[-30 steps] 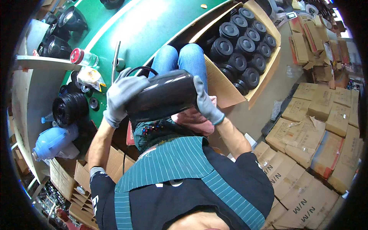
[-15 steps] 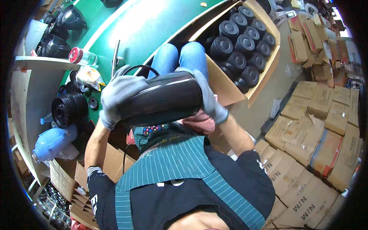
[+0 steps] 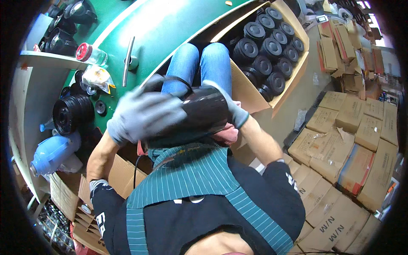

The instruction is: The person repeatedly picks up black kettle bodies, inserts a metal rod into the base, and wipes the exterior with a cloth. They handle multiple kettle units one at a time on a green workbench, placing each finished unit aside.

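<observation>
A glossy black jug (image 3: 208, 114) with a dark loop handle lies sideways over my lap. My left hand (image 3: 148, 112), in a grey glove and blurred, lies across its left part with the fingers over the top. At the right end, my right hand (image 3: 229, 104), also gloved in grey, is closed round the jug; its fingertips are partly hidden. Bunched pink cloth (image 3: 226, 134) shows just below the right end of the jug. Hidden under my left hand is the jug's left end.
An open carton (image 3: 250, 97) of several black round lids (image 3: 271, 46) stands ahead on the right. On the green table (image 3: 161, 25) are an upright metal rod (image 3: 128, 61) and a red-lidded jar (image 3: 91, 54). Stacked cartons (image 3: 331, 146) fill the right side; a blue plastic bottle (image 3: 55, 153) is at left.
My left hand has slid right along the jug and covers more of it. The jug has tilted and its handle has shifted right. My right hand stays at the right end.
</observation>
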Action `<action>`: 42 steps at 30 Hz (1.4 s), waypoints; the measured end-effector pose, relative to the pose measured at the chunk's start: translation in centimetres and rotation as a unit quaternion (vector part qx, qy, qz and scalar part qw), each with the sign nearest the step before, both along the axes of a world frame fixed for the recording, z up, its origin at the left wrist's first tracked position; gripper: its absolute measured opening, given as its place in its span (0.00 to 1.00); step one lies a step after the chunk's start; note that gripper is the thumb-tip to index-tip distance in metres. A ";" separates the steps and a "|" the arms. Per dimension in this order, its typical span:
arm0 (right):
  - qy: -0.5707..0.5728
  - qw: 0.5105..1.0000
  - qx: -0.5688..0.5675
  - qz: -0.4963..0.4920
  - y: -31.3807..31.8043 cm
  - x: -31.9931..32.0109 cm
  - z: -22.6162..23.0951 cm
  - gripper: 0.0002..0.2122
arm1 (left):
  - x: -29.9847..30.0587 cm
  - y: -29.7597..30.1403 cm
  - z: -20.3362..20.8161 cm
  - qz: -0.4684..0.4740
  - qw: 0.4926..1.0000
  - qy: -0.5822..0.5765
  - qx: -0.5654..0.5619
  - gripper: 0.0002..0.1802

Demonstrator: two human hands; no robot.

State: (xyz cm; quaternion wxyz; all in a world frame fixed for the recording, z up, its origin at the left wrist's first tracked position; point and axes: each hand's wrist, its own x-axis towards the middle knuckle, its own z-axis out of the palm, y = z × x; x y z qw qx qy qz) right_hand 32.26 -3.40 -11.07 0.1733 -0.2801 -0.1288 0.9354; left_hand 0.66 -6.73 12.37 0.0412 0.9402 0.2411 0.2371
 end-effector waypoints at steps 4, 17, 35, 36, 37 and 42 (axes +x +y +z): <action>-0.189 0.970 0.154 -0.015 -1.3 -0.2 9.7 0.36 | -2.2 0.2 -3.2 0.109 0.972 -0.145 -0.147 0.29; -0.180 0.887 0.422 -0.043 -0.6 -0.2 13.9 0.31 | -1.8 -0.8 -2.3 0.118 0.975 -0.127 -0.137 0.26; -0.131 0.909 0.326 -0.225 -1.6 1.0 11.5 0.30 | 3.8 2.0 -0.3 0.142 0.983 -0.058 -0.102 0.26; -0.182 0.871 0.398 -0.224 -0.3 2.2 11.3 0.28 | 4.2 1.4 -1.4 0.158 0.979 -0.086 -0.090 0.27; -0.204 0.884 0.370 -0.201 0.7 3.3 12.4 0.28 | 4.7 0.6 -3.1 0.175 0.975 -0.110 -0.077 0.27; -0.260 0.613 0.743 -0.064 6.2 4.4 17.5 0.18 | 5.7 -3.3 -13.6 0.126 0.984 -0.069 -0.105 0.42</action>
